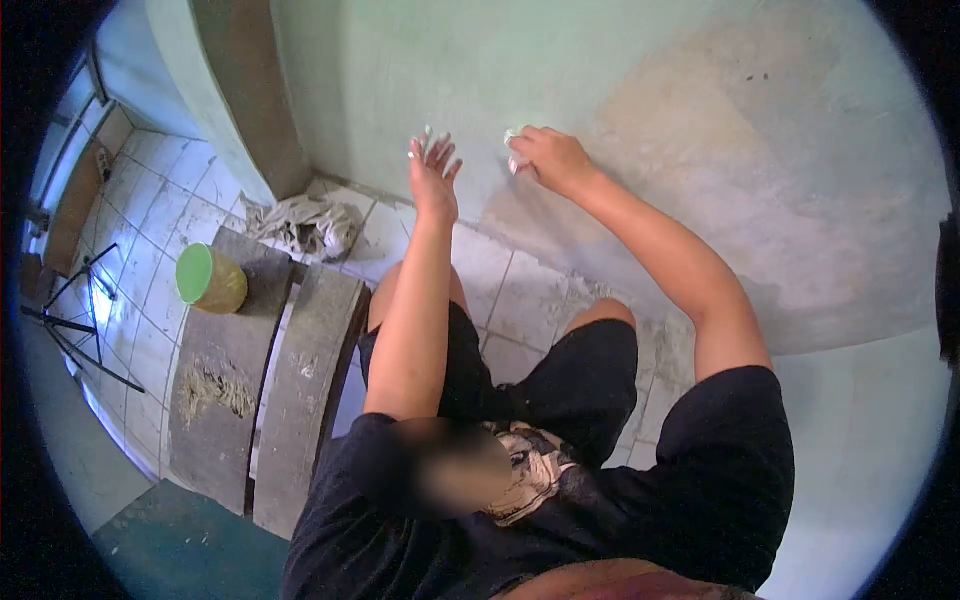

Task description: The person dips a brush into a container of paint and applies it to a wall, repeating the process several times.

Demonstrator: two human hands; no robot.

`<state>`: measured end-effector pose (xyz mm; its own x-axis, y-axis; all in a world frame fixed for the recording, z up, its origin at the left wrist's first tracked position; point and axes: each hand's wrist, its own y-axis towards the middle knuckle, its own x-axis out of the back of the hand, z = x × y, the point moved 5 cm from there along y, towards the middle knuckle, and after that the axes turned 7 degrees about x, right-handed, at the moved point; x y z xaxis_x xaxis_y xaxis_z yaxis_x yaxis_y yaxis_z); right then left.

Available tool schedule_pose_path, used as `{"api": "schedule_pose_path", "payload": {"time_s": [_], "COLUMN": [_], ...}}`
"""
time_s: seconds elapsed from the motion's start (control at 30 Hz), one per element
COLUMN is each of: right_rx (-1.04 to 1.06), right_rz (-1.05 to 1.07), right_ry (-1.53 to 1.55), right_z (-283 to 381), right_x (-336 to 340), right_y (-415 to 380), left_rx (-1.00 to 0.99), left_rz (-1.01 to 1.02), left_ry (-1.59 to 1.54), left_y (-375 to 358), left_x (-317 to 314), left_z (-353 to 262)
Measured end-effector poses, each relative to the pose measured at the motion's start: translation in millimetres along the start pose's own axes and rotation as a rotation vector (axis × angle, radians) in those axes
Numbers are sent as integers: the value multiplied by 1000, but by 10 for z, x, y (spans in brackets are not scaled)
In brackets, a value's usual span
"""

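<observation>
My left hand [434, 180] is raised in front of the wall, fingers spread, with white stuff on the fingertips and nothing held. To its right, my right hand [548, 160] has its fingers curled together close to the wall [560, 70]. Something small and whitish shows at its fingertips, too small to make out. A large pale, brownish patch [700, 140] covers the wall to the right of my right hand.
A green and yellow bucket [222, 281] stands on a worn wooden bench [305, 390] at the left. Behind it a crumpled cloth [312, 226] lies on the tiled floor [160, 235]. A black metal stand [88, 318] is at the far left, beside a wall pillar [225, 90].
</observation>
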<state>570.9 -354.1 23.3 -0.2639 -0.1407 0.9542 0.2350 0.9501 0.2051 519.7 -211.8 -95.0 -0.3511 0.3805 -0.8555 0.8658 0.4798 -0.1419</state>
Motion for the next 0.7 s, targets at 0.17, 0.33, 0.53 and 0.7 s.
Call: {"api": "schedule_pose_path", "payload": {"time_s": [0.17,0.33,0.53,0.7], "right_rx": [-192,-345,19,236], "right_rz": [-355,-621,-529,-145], "right_ry": [215,-211,-882,-427], "right_z": [-955,-543,-941,-450], "right_x": [1603,3619,3648,1800], "right_y": [521,707,694,318], "left_rx": [58,15,-34,-23], "left_rz": [14,5,-91,-16], "left_ry": [22,93,89,158], "left_y": [-30,70,74,185], "left_x": [11,155,261,312], "left_z": [21,14,-130,113]}}
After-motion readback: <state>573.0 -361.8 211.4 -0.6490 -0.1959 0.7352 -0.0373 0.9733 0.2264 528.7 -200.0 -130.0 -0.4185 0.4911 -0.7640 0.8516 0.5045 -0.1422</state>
